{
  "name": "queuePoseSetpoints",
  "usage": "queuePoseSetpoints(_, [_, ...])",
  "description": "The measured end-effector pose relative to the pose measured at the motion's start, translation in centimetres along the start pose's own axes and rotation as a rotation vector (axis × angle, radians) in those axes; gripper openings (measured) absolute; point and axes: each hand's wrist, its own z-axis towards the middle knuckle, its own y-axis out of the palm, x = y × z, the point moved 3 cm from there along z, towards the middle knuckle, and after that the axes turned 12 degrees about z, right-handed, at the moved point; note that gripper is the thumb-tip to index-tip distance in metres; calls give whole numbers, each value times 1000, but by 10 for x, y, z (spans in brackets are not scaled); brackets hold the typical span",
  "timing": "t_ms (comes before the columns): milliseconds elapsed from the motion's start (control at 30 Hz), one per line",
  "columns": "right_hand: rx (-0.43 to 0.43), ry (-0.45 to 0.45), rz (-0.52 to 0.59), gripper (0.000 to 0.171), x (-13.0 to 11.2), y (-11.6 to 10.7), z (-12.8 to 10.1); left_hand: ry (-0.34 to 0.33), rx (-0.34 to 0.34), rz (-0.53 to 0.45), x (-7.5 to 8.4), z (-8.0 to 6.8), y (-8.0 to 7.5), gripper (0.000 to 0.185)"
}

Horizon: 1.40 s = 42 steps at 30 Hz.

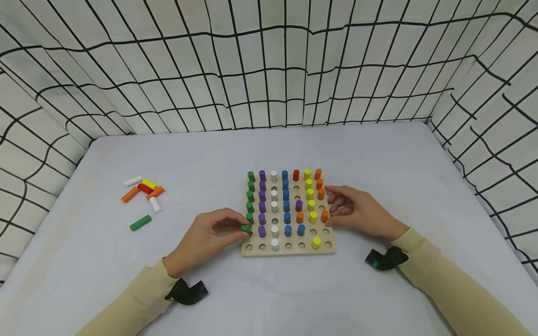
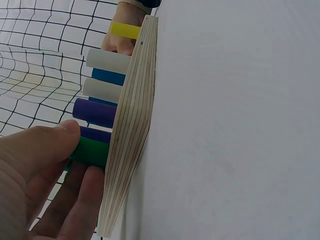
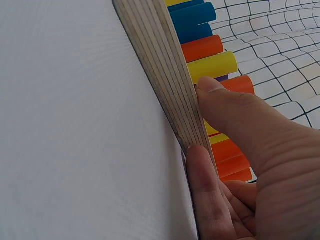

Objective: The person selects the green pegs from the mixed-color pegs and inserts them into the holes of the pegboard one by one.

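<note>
A wooden pegboard [image 1: 260,252] lies on the table with columns of coloured pegs standing in it. At its left edge, my left hand [image 1: 208,235] pinches a green peg [image 2: 90,151] between thumb and fingers, its lower end right at the board's top face. This peg lines up with the green column [image 1: 250,196] along that side. My right hand [image 1: 357,211] grips the board's right edge; in the right wrist view the thumb [image 3: 220,100] lies at the top rim beside an orange peg [image 3: 240,84], and a finger [image 3: 202,170] presses the layered side.
Loose pegs lie left of the board: a green peg [image 1: 140,222] by itself, and a small cluster with a red peg [image 1: 145,188], a yellow peg [image 1: 150,184], white ones and orange ones. A white wall with black grid lines [image 1: 269,70] encloses the table [image 1: 189,158].
</note>
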Motion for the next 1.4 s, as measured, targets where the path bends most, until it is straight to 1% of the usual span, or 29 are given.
queuePoseSetpoints(167, [-4, -5, -4, 88, 0, 0, 1, -2, 1, 7, 1, -1, 0, 24])
queuePoseSetpoints(300, [-3, -5, -7, 88, -1, -1, 2, 11, 1, 8, 5, -1, 1, 24])
queuePoseSetpoints(567, [-6, -11, -11, 87, -4, 1, 3, -6, 6, 13, 5, -2, -1, 26])
queuePoseSetpoints(767, [-2, 3, -17, 87, -8, 3, 3, -11, 3, 1, 4, -4, -7, 27])
queuePoseSetpoints(867, [-1, 6, -20, 87, -9, 3, 3, -24, 26, 15, 2, -7, -15, 26])
queuePoseSetpoints(1000, [4, 14, -33, 88, -8, 3, 2, -40, 66, 61, -3, -12, -30, 25])
queuePoseSetpoints(1100, [6, 15, -42, 88, -7, 3, 1, -49, 112, 104, -7, -17, -44, 26])
queuePoseSetpoints(1300, [17, 7, -47, 88, -4, 4, -1, -51, 229, 187, -15, -28, -75, 31])
queuePoseSetpoints(1400, [19, 0, -47, 88, -4, 3, -2, -90, 265, 202, -20, -36, -90, 33])
